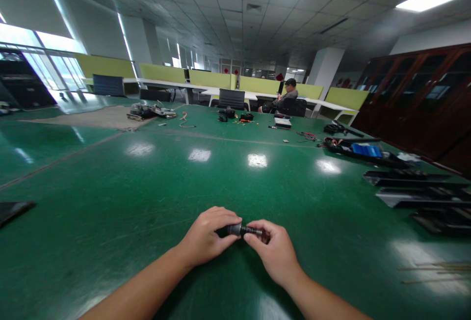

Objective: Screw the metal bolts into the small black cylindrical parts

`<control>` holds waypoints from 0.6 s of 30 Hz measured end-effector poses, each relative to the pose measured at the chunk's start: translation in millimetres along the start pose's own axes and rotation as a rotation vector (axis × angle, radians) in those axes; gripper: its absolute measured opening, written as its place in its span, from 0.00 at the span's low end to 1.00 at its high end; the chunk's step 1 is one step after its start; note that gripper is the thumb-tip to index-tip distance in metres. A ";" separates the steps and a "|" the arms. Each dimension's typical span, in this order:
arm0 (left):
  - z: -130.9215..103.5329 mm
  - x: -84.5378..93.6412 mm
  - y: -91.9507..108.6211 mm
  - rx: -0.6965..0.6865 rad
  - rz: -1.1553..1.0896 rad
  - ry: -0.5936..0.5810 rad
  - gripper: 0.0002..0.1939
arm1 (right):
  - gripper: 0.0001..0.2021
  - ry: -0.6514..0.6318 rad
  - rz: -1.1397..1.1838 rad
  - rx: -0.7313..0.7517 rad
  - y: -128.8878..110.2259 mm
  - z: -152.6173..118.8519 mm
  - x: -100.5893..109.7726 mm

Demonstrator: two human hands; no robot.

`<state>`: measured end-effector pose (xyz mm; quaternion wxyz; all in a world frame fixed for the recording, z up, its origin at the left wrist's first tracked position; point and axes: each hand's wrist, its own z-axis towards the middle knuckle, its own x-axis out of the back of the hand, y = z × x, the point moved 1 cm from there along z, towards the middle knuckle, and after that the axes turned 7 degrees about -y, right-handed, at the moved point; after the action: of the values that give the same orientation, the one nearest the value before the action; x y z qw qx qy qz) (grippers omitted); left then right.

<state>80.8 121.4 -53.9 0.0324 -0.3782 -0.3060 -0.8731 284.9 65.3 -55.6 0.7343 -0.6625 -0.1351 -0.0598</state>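
Observation:
In the head view, a small dark cylindrical part [236,229] with a thick grey end and a thinner, ribbed shaft lies level between my hands, just above or on the green tabletop [162,187]. My left hand [209,234] is closed on its thick end, thumb below and fingers above. With thumb and fingertips, my right hand [273,249] pinches the thin shaft, whose bright metal tip points right. Part of the shaft is hidden by the right fingers, and its exact kind is too small to make out.
Black metal channels [419,196] and thin rods [437,272] lie at the right, beyond them a black tray with blue pieces [366,150]. Assorted tools and parts [235,115] lie farther back. A dark flat object [14,211] is at the left. A person [289,95] sits far behind.

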 end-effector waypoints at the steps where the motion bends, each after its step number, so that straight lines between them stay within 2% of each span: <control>1: 0.2 0.2 0.0 0.001 -0.001 -0.001 0.16 | 0.09 0.002 0.003 -0.001 0.3 0.2 -0.1; 18: -0.7 -0.3 -1.1 0.010 0.008 -0.011 0.16 | 0.10 0.026 -0.006 -0.014 1.2 0.6 0.1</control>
<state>80.2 121.8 -55.1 0.0361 -0.3843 -0.3091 -0.8692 285.2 66.1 -56.7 0.7310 -0.6665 -0.1272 -0.0718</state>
